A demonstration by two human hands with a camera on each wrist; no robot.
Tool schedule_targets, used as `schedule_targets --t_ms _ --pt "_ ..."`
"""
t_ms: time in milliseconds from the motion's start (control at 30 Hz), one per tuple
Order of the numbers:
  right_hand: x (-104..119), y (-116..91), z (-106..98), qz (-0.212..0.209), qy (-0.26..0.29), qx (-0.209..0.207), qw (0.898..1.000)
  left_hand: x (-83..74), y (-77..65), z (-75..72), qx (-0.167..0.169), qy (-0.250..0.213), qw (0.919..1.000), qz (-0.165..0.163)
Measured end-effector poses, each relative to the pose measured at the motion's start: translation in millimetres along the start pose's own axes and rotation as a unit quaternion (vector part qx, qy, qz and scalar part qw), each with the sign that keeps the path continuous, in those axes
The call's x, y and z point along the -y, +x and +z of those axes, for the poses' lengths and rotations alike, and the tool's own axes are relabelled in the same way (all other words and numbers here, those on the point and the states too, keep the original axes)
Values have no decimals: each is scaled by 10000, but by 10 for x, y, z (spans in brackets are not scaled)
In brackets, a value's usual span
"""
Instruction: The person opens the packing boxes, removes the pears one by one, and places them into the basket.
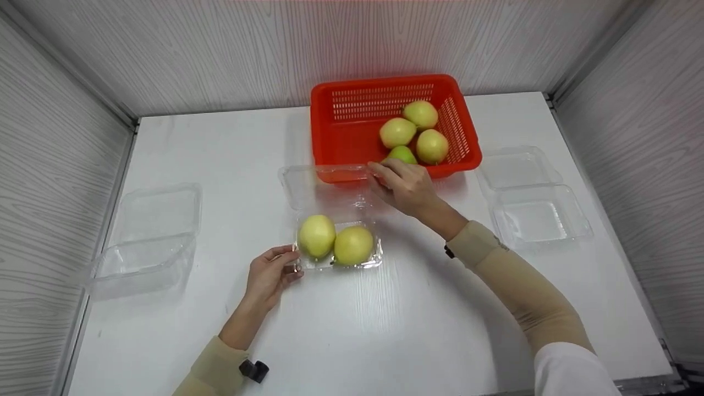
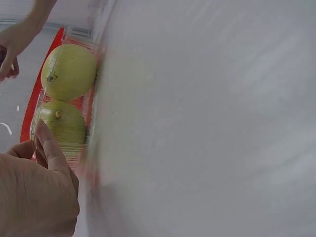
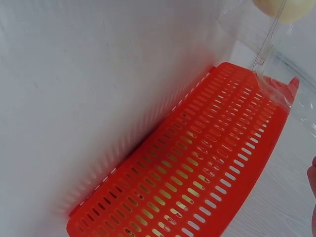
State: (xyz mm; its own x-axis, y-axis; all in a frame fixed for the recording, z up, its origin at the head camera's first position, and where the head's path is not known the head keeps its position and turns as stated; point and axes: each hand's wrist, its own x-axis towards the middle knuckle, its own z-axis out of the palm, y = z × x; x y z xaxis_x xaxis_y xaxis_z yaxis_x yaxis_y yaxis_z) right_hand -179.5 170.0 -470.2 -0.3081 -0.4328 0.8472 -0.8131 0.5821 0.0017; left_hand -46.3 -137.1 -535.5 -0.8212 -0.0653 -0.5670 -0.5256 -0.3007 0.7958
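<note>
Two yellow-green pears (image 1: 353, 245) sit side by side in the base of a clear plastic clamshell box (image 1: 316, 265), mid-table. Its hinged lid (image 1: 300, 188) stands raised toward the basket. My left hand (image 1: 269, 278) grips the left side of the base, and the left wrist view shows its thumb (image 2: 52, 145) against the clear wall. At the lid's upper right corner, my right hand (image 1: 407, 187) holds the edge with bent fingers. Only a sliver of that hand's fingers (image 3: 313, 190) enters the right wrist view, beside the clear lid (image 3: 276, 89).
Behind the box stands a red plastic basket (image 1: 352, 135) with several pears (image 1: 421, 114) toward its right side. One open clear box (image 1: 146, 264) lies at the left of the table and another (image 1: 533, 217) at the right. Pale panels enclose the back and sides.
</note>
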Motion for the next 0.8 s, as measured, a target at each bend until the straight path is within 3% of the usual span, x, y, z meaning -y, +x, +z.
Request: schedule_targets --t_ms 633,800 --pt "-70 37 0 407 -34 303 9987 24 -11 -21 10 -161 9998 72" --pt "-11 78 -117 621 476 563 9953 19 -16 -24 -4 -147 9999 38"
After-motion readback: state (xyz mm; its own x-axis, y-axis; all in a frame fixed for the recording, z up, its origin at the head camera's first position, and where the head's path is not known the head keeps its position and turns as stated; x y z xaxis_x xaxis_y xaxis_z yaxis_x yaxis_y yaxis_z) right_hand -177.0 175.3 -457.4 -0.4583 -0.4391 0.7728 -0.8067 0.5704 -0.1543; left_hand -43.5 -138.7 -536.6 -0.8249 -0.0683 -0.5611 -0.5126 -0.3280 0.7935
